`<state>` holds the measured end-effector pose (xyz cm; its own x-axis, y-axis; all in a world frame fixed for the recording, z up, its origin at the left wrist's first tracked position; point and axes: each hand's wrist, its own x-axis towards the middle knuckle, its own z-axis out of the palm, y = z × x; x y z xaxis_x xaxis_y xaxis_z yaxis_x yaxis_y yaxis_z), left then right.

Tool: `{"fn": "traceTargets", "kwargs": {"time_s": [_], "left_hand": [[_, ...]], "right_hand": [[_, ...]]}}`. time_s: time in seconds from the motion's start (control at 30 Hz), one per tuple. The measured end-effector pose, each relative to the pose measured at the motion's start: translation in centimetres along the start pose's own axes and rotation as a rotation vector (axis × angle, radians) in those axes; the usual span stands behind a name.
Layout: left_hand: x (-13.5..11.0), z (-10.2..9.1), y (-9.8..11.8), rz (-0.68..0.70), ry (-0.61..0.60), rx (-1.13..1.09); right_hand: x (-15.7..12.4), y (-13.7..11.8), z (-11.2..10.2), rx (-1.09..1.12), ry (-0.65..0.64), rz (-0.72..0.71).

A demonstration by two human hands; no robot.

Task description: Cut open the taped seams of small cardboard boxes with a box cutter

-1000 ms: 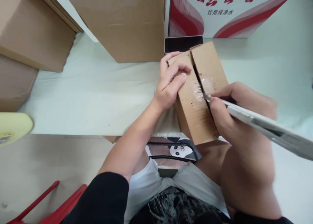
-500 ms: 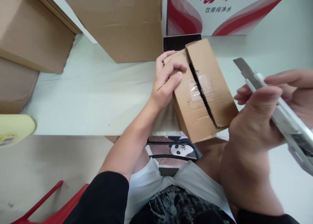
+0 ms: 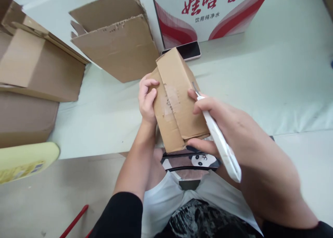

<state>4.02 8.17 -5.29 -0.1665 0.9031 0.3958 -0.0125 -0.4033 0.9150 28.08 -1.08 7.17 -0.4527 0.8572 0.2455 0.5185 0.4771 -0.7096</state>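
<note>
A small brown cardboard box point(image 3: 187, 113) is tilted at the table's front edge, its flaps meeting along a seam with clear tape across the middle. My left hand point(image 3: 148, 99) grips the box's left side, fingers curled over the top edge. My right hand point(image 3: 215, 116) holds a white box cutter point(image 3: 221, 144) with its blade out and pointing away from me. Thumb and fingers of that hand also touch the right side of the box. The blade lies beside the box's upper right edge; whether it touches the cardboard I cannot tell.
Behind the box lies a dark-screened phone point(image 3: 188, 51), in front of a red-and-white carton point(image 3: 208, 12). An open cardboard box point(image 3: 117, 40) stands to its left. More cardboard boxes point(image 3: 57, 71) and a yellow container point(image 3: 28, 160) are at the left. Below is a red bar point(image 3: 75, 220).
The box has turned, and its open gap now looks closed. My right hand with the cutter has come left from beside the box onto its right side. The view has shifted.
</note>
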Motion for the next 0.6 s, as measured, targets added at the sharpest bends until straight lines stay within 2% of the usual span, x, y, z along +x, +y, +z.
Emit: {"fn": "traceTargets", "kwargs": {"time_s": [0.07,0.13,0.3,0.43,0.53,0.6], "left_hand": [[0.0,0.2,0.1,-0.004,0.001,-0.026],[0.1,0.5,0.2,-0.018,0.019,-0.045],[0.2,0.7,0.3,-0.003,0.106,-0.016],[0.0,0.7,0.3,0.075,0.078,0.137],[-0.3,0.6,0.2,0.105,0.031,0.222],[-0.4,0.3,0.1,0.044,0.031,0.211]], "right_hand": [[0.2,0.2,0.6,-0.016,0.023,-0.024],[0.4,0.4,1.4,-0.007,0.106,-0.017],[0.9,1.0,2.6,0.105,0.558,0.094],[1.9,1.6,2.8,0.156,0.776,0.195],[2.3,2.8,3.2,0.203,0.864,0.172],[2.1,4.2,3.5,0.26,0.792,0.113]]}}
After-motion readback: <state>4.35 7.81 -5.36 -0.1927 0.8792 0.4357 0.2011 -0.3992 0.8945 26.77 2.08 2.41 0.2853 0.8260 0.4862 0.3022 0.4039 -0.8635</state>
